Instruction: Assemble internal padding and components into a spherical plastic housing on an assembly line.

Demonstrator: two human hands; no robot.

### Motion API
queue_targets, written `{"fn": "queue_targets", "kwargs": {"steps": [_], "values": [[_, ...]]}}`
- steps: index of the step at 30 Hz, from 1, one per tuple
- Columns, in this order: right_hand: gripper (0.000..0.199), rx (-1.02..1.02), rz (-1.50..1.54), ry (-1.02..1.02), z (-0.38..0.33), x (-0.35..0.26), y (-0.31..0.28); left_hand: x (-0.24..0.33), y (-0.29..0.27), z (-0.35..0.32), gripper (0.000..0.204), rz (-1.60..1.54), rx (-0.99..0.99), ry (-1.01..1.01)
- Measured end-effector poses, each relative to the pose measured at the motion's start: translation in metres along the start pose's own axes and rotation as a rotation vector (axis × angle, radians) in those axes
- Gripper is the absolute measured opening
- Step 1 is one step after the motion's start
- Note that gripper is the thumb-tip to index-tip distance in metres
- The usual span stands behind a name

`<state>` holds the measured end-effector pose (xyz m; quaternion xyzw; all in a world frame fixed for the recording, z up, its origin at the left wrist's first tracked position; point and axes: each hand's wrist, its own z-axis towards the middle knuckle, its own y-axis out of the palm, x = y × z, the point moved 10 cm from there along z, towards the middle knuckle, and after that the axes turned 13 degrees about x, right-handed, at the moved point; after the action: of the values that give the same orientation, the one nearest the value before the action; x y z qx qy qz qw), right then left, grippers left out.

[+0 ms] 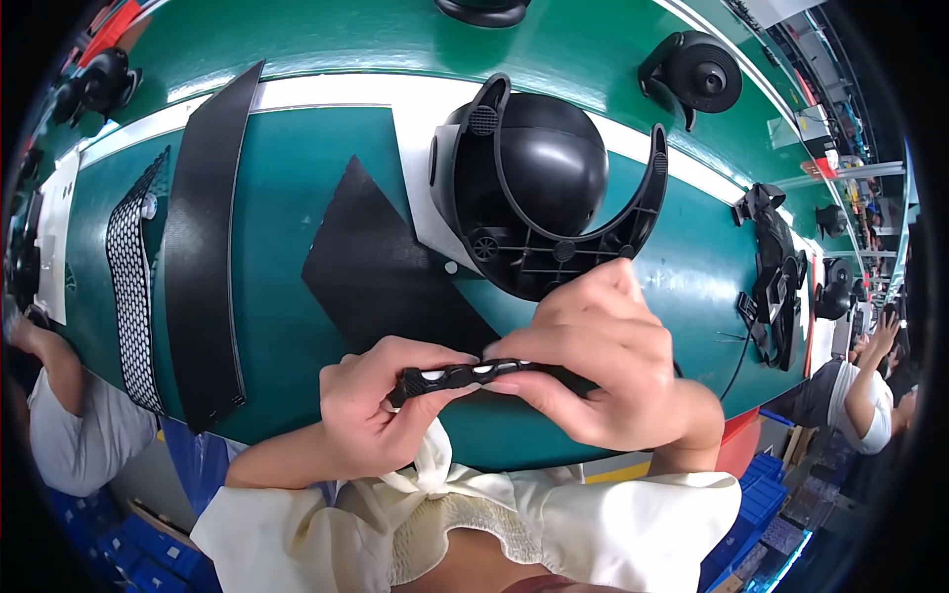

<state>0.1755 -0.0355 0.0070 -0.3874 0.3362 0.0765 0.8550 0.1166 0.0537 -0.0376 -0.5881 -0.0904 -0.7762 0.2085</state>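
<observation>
In front of my chest, both hands hold a narrow black strip with white patches [457,377]. My left hand [368,403] pinches its left end between thumb and fingers. My right hand [615,368] is closed on the right part, thumb below and fingers above; that end is mostly hidden. Just beyond my right hand, a black round-bodied device [554,158] with a curved, U-shaped ribbed stand [549,262] lies on the green table [282,326]. A flat black sheet with angled edges [371,262] lies beyond my left hand.
To the left lie a long black panel [206,247] and a perforated strip [129,277]. Black cords and parts [776,277] are at the right. Another round black device [702,74] stands on the far green surface [583,40]. Other people [74,425] sit on both sides.
</observation>
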Motion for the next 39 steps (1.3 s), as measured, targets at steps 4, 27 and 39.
{"fn": "queue_targets", "kwargs": {"steps": [4,27,39], "values": [[0.030,0.171,-0.117,-0.199,-0.002,-0.021,-0.012,0.002,-0.002,0.000,0.014,0.061,0.025,0.054],[0.018,0.190,-0.106,0.089,-0.003,0.029,-0.031,-0.030,0.048,-0.007,0.008,-0.804,-0.328,-0.332],[0.013,0.110,-0.192,0.108,0.003,0.032,-0.027,-0.029,0.048,-0.006,0.010,-0.793,-0.343,-0.335]]}}
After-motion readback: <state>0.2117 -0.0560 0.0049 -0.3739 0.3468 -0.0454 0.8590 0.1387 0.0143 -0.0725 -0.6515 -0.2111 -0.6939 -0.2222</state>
